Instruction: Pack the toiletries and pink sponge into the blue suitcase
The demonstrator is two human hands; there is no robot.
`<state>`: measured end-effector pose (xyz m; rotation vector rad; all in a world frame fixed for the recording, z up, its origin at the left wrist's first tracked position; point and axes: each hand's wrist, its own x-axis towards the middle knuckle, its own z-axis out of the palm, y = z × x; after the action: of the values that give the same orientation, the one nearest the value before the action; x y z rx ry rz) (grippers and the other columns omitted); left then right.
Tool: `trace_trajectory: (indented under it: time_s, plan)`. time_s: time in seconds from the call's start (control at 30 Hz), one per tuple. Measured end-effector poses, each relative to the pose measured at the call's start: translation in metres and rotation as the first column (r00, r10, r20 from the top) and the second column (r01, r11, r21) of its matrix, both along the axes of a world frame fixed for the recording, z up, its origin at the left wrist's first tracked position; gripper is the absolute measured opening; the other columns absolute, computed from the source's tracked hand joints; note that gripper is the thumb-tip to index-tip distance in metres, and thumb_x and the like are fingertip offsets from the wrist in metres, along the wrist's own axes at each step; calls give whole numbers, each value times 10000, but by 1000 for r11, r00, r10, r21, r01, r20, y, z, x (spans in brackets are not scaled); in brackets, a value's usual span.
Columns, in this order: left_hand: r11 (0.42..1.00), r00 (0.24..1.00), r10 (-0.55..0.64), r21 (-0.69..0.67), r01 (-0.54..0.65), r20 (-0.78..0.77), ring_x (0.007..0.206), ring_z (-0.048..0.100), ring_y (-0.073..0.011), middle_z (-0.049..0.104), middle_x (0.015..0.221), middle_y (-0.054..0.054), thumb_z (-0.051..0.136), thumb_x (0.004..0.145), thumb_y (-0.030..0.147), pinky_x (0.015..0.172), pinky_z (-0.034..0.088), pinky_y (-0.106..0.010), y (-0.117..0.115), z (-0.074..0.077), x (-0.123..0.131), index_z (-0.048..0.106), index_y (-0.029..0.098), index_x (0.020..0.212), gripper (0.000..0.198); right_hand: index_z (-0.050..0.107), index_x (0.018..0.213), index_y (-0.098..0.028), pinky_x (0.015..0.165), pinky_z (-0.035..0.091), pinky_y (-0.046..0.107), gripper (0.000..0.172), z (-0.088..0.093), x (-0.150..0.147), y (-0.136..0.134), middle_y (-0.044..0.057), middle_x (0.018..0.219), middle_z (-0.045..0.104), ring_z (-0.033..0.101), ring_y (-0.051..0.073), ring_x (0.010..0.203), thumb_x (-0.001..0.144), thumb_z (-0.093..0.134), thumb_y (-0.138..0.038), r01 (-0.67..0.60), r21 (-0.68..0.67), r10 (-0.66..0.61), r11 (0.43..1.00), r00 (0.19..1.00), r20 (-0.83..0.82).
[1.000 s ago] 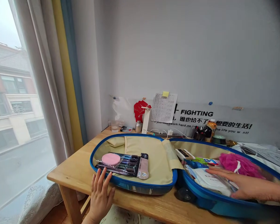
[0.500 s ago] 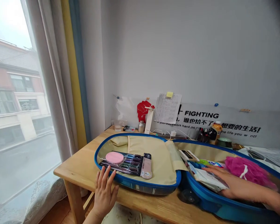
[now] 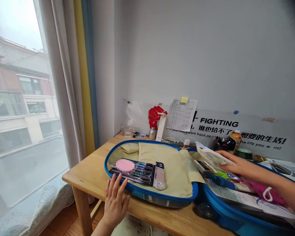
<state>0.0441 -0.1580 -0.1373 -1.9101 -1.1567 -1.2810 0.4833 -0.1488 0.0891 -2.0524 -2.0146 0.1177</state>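
Blue hard-shell suitcase point(image 3: 149, 196) lies open across the pale wooden table point(image 3: 88, 170), lower centre of frame. Head view, the only one: left hand point(image 3: 115, 205) sits at bottom centre-left, palm down, fingers spread, tips on the rim of the case's lid half. It is just below the clear pack of dark toothbrushes point(image 3: 142, 172) w/ a round pink pad point(image 3: 125, 165) on top. Same spot as a sec ago, so no real change there. The change is at mid-right: right hand point(image 3: 236, 165), which lay flat on the contents of the case's other half, is now raised. Its fingers are closed on a flat white plastic packet point(image 3: 210, 154); the thumb is hidden, so the exact pinch can't be told. The packet is up off the contents, tilted, in the air above the beige liner edge, approx. level w/ the black wall lettering point(image 3: 218, 123). Under the forearm, a magenta mesh bath pouf point(image 3: 257, 190) & printed white sheets point(image 3: 236, 196) remain in that half. So the packet is out & held one-handed, while the other hand rests on the shell.
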Motion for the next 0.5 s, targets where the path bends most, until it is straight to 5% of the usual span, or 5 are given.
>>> trace_trajectory:
  time_s: [0.1, 0.2, 0.37, 0.5]
  plan:
    - [1000, 1000, 10, -8, -10, 5, 1473, 132, -272, 196, 1593, -78, 455, 892, 188, 1194, 145, -486, 0, -2, 0, 201, 232, 1514, 673, 520, 1238, -203, 916, 462, 311, 573, 5, -67, 33, 87, 1233, 611, 590, 248, 1090, 711, 445, -415, -192, -66, 189, 979, 981, -45]
    - [1000, 1000, 11, -10, -11, 3, 1471, 138, -274, 209, 1589, -79, 457, 890, 182, 1195, 140, -482, 0, -5, -1, 206, 234, 1513, 674, 547, 1226, -220, 980, 417, 328, 514, -10, -140, 69, 77, 1277, 574, 539, 243, 1149, 725, 551, -336, -270, -70, 270, 960, 963, -19]
    - [1000, 1000, 16, -9, -16, 4, 1472, 136, -273, 201, 1590, -83, 453, 888, 168, 1194, 140, -465, -1, -4, 0, 231, 218, 1504, 656, 535, 1235, -191, 988, 423, 467, 446, -46, -241, 115, 92, 1307, 518, 510, 233, 1164, 855, 600, -416, -293, -67, 295, 954, 955, 31]
    - [1000, 1000, 13, -8, -13, -3, 1474, 120, -274, 157, 1602, -73, 440, 894, 171, 1195, 124, -459, -1, -3, 1, 217, 211, 1508, 654, 489, 1294, -209, 974, 444, 481, 470, -68, -290, 129, 95, 1366, 461, 485, 246, 1199, 886, 566, -429, -258, -37, 259, 965, 965, 29]
